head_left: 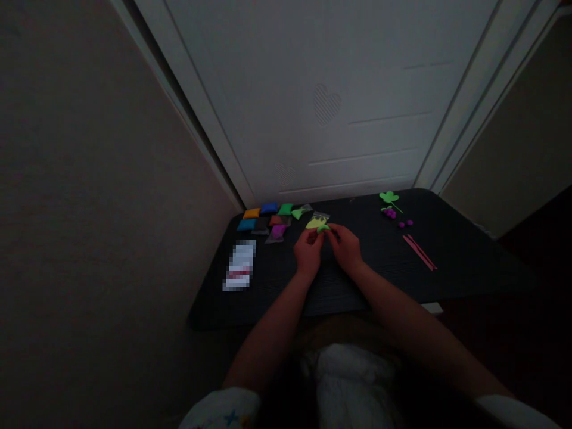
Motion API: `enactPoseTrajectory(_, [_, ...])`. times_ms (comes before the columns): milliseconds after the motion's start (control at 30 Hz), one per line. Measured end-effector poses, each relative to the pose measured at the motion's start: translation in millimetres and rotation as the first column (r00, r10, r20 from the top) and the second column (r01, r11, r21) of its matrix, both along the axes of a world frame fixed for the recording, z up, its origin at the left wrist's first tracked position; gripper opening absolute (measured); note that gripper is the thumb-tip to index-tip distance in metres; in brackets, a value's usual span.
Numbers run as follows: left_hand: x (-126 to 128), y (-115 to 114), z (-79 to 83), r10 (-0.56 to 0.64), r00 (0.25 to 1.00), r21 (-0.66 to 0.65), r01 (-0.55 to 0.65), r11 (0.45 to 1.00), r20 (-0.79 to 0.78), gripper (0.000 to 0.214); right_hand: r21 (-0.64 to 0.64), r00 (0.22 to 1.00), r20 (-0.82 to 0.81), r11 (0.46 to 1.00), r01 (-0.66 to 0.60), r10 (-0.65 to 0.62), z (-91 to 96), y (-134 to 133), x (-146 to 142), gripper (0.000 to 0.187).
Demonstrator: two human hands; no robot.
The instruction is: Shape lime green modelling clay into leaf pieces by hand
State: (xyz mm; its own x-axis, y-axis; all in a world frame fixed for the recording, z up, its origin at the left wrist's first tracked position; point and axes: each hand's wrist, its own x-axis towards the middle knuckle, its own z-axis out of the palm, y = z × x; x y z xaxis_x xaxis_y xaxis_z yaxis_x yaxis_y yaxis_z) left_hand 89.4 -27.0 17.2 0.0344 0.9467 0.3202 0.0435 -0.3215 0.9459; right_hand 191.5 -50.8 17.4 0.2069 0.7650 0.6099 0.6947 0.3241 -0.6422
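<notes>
Between my two hands, over the middle of the dark table (277, 304), is a small light green piece of modelling clay (323, 228). My left hand (308, 250) pinches its left end, and my right hand (345, 245) has its fingers closed on the right end. Just behind the fingertips lies a clear packet of yellow clay (317, 219), partly covered by the left hand. An opened packet with light green clay (298, 213) rests a little farther back and left.
Several coloured clay packets (269, 207) lie at the back left, with a blurred white paper (241, 265) in front. On the right are a green clay flower shape (389, 197), a purple ball cluster (390, 213), loose purple balls (401, 224) and pink modelling tools (419, 252). A white door (370, 89) stands behind.
</notes>
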Motion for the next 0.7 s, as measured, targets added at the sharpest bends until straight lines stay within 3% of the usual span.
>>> enactPoseTrajectory(133, [2.3, -0.4, 0.4, 0.004, 1.0, -0.041, -0.004, 0.999, 0.0, 0.027, 0.003, 0.998, -0.038, 0.999, 0.042, -0.041, 0.2, 0.4, 0.0, 0.024])
enactPoseTrajectory(367, [0.1, 1.8, 0.0, -0.121, 0.993, -0.03, 0.121, 0.992, 0.011, 0.037, 0.015, 0.99, -0.136, 0.999, 0.035, -0.033, 0.6, -0.4, -0.9, 0.024])
enactPoseTrajectory(567, [-3.9, 3.9, -2.5, -0.066, 0.997, 0.014, 0.066, 0.998, -0.048, 0.03, -0.008, 0.997, -0.049, 0.999, -0.052, 0.051, -1.5, 1.3, 0.9, 0.028])
enactPoseTrajectory(700, [-2.1, 1.5, -2.3, -0.016, 0.997, 0.008, 0.017, 1.0, -0.071, 0.027, -0.047, 1.0, 0.002, 0.999, -0.005, 0.006, -0.1, 0.4, 0.0, 0.025])
